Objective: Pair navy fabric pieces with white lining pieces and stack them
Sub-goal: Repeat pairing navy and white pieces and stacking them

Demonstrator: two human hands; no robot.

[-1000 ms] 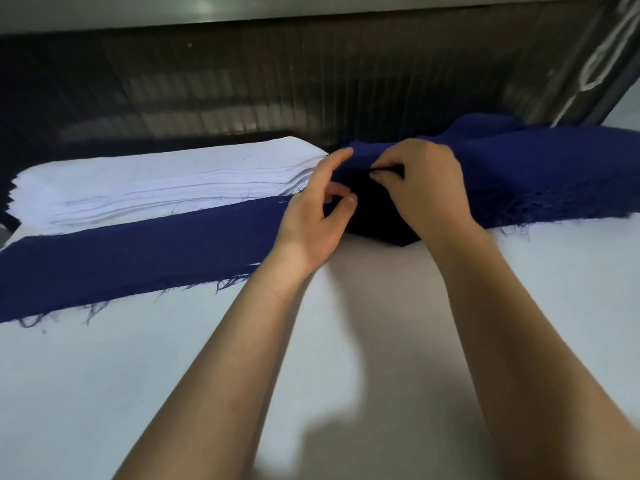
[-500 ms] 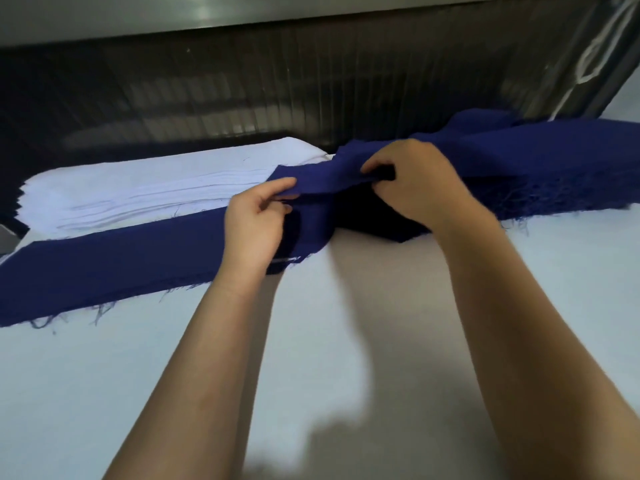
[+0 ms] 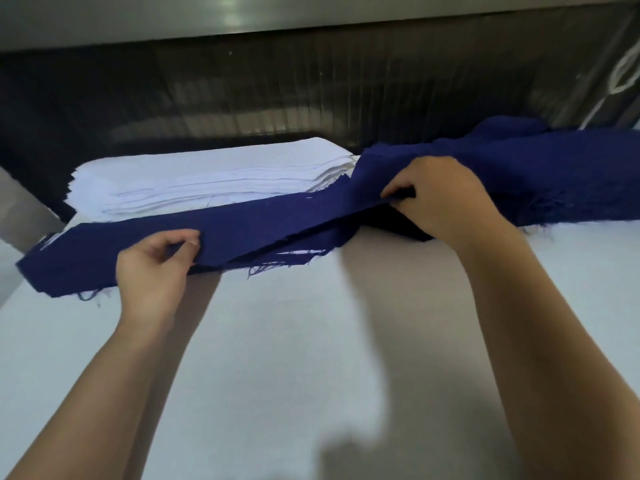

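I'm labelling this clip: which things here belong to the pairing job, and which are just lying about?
In the job: navy strip, held by left hand and right hand; navy pile; white lining stack.
Lying about: white cord; dark ribbed panel.

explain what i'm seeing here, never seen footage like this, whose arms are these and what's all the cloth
No machine here: these are a person's two bare arms, filmed by one camera worn on the head, looking forward and down. On the white tabletop lie a stack of white lining pieces at the back left and a heap of frayed navy fabric pieces at the right. The left hand and the right hand each grip one long navy fabric strip, stretched between them in front of the white stack.
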